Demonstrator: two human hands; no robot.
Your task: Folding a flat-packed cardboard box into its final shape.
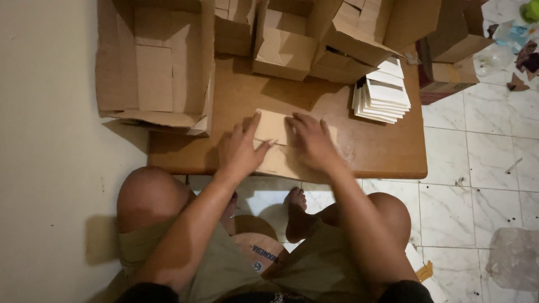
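I see both hands pressing a flat cardboard blank [273, 124] onto the low wooden table [387, 154], near its front edge. Left hand [242, 150] lies palm down on the blank's left part, fingers spread wide, index stretched forward. Right hand [312, 141] lies flat on the right part, fingers close together (gripping nothing, just pressing). Stack of white flat cartons [383, 91] sits well apart at the right rear. Open cardboard boxes [151, 62] crowd the table's back and left. White tiled floor [483, 168] lies to the right.
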